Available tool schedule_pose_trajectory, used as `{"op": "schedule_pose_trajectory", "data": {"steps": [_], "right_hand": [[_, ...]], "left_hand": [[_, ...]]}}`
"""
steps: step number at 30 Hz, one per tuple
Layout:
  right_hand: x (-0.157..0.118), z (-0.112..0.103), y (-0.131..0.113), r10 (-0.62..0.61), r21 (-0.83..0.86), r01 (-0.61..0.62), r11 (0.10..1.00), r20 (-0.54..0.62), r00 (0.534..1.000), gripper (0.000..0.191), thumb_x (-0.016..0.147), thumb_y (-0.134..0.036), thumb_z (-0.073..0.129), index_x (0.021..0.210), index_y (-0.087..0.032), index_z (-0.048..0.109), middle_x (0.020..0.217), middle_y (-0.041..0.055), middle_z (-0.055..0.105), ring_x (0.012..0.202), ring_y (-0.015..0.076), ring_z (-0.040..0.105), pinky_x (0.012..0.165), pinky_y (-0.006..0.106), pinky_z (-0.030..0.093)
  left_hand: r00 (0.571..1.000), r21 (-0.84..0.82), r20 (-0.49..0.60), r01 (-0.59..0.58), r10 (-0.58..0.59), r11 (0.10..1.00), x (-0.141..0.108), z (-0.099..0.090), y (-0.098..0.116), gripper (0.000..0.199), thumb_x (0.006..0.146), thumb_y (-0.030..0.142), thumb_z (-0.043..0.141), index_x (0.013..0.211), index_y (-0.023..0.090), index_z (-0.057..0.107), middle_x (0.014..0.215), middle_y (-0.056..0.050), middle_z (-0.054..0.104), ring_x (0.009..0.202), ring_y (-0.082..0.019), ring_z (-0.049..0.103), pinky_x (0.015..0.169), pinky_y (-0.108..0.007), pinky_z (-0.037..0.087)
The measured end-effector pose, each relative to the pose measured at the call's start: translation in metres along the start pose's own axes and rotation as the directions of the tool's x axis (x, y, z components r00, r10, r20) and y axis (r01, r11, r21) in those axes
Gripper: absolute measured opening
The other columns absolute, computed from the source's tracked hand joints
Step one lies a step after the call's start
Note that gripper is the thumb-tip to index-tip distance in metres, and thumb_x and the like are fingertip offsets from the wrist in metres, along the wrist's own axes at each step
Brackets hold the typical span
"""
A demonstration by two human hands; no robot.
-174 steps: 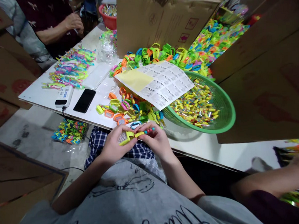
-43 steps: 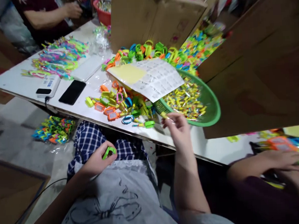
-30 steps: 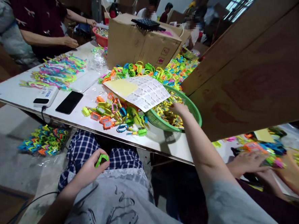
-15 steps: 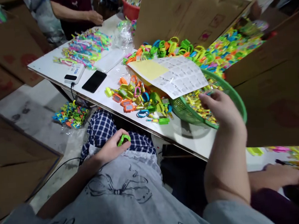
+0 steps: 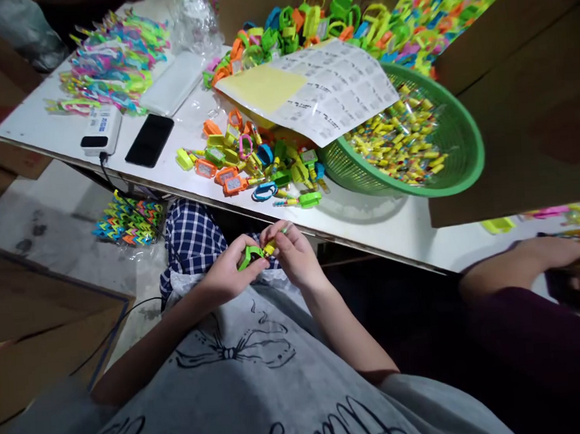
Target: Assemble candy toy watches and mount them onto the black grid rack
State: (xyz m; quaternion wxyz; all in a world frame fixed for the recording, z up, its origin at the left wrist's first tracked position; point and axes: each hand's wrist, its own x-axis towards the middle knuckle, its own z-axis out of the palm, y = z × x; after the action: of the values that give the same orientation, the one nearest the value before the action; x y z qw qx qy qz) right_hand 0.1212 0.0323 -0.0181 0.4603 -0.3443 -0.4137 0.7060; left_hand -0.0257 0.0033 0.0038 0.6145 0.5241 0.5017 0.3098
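Above my lap, my left hand (image 5: pixel 231 269) holds a green plastic watch-like toy (image 5: pixel 251 255) between thumb and fingers. My right hand (image 5: pixel 295 254) pinches a small yellow piece (image 5: pixel 269 248) right beside the toy's opening; whether the two touch is hard to tell. On the table (image 5: pixel 369 228) lies a pile of coloured toys (image 5: pixel 232 155), some with stickers. A green basket (image 5: pixel 467 147) to the right contains many small yellow wrapped pieces (image 5: pixel 398 145). A sticker sheet (image 5: pixel 306 91) rests partly over the basket's left side.
A black phone (image 5: pixel 149 140), a white power bank (image 5: pixel 102 129) with a cable and bundles of colourful strips (image 5: pixel 113 64) lie at the left. Cardboard boxes (image 5: pixel 524 111) stand around. At the right edge is another person's arm (image 5: pixel 519 262). A bagged bundle (image 5: pixel 130 220) sits lower left.
My right hand has come from the basket to my left hand, now with a yellow piece in its fingers. The view has shifted, with more of the basket showing.
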Motion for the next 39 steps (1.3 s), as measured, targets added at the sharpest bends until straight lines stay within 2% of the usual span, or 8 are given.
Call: {"op": "schedule_pose_trajectory", "data": {"steps": [6,10,13,19,23,28,33,39], "right_hand": [[-0.001,-0.004,0.002,-0.075,0.099,0.070,0.993,0.041,0.996,0.031,0.073,-0.048,0.070,0.080,-0.022,0.054,0.074,-0.0018,0.053,0.060,0.0104,0.051,0.047,0.021,0.041],[0.002,-0.009,0.006,-0.069,0.120,0.055,0.991,0.109,0.992,0.029,0.072,-0.045,0.072,0.079,-0.022,0.055,0.073,-0.0019,0.054,0.059,0.0096,0.050,0.050,0.022,0.043],[0.002,-0.013,0.007,-0.058,0.100,0.042,0.994,0.162,0.985,0.028,0.073,-0.045,0.072,0.080,-0.022,0.056,0.075,-0.0013,0.056,0.061,0.0102,0.051,0.053,0.023,0.045],[-0.001,-0.014,0.000,-0.095,-0.065,0.105,0.992,0.138,0.986,0.025,0.074,-0.042,0.071,0.082,-0.023,0.059,0.087,0.0012,0.055,0.073,0.0122,0.055,0.063,0.026,0.048],[-0.002,-0.012,-0.004,-0.113,-0.086,0.123,0.989,0.116,0.987,0.024,0.073,-0.043,0.071,0.082,-0.023,0.060,0.096,0.0016,0.050,0.073,0.0113,0.057,0.066,0.029,0.050],[0.002,-0.008,-0.006,-0.124,-0.132,0.135,0.982,0.089,0.988,0.031,0.070,-0.049,0.071,0.079,-0.023,0.059,0.095,0.0020,0.049,0.071,0.0121,0.056,0.066,0.030,0.050],[0.006,-0.009,-0.006,-0.180,-0.184,0.195,0.963,0.093,0.979,0.028,0.073,-0.049,0.070,0.080,-0.024,0.059,0.094,0.0022,0.050,0.072,0.0126,0.054,0.067,0.030,0.048],[0.015,-0.010,0.002,-0.238,-0.251,0.260,0.932,0.115,0.964,0.019,0.080,-0.042,0.064,0.085,-0.025,0.059,0.094,0.0027,0.052,0.081,0.0145,0.054,0.071,0.030,0.047]], "left_hand": [[0.999,-0.073,0.013,0.037,-0.036,0.997,0.003,0.004,0.001,0.025,0.074,0.037,0.056,0.083,0.021,0.040,0.068,0.003,0.053,0.056,-0.009,0.044,0.052,-0.024,0.035],[0.992,-0.130,0.069,0.110,-0.102,0.985,0.002,0.004,0.005,0.028,0.072,0.039,0.057,0.085,0.021,0.039,0.068,0.003,0.053,0.053,-0.009,0.042,0.050,-0.024,0.035],[0.991,-0.094,0.077,0.114,-0.106,0.989,0.002,0.003,0.007,0.025,0.074,0.039,0.055,0.084,0.021,0.040,0.065,0.004,0.049,0.053,-0.008,0.042,0.050,-0.024,0.035],[0.990,0.235,-0.111,-0.055,0.083,0.971,0.000,0.001,0.009,0.019,0.076,0.035,0.057,0.075,0.020,0.044,0.060,0.006,0.043,0.054,-0.008,0.038,0.051,-0.022,0.032],[0.944,0.481,-0.133,-0.206,0.302,0.852,-0.002,0.001,0.012,0.014,0.079,0.030,0.056,0.075,0.020,0.046,0.064,0.004,0.046,0.056,-0.009,0.040,0.055,-0.024,0.035],[0.861,0.598,-0.128,-0.329,0.492,0.731,-0.003,0.002,0.013,0.009,0.082,0.024,0.051,0.075,0.019,0.047,0.068,0.002,0.050,0.061,-0.010,0.045,0.057,-0.024,0.037],[0.846,0.604,-0.141,-0.337,0.514,0.722,0.001,0.000,0.013,0.008,0.082,0.022,0.050,0.075,0.019,0.048,0.069,0.001,0.051,0.062,-0.011,0.047,0.058,-0.023,0.037],[0.898,0.543,-0.203,-0.229,0.391,0.808,0.014,0.000,0.006,0.009,0.078,0.024,0.050,0.071,0.019,0.047,0.066,0.003,0.050,0.061,-0.011,0.047,0.058,-0.022,0.035]]}}
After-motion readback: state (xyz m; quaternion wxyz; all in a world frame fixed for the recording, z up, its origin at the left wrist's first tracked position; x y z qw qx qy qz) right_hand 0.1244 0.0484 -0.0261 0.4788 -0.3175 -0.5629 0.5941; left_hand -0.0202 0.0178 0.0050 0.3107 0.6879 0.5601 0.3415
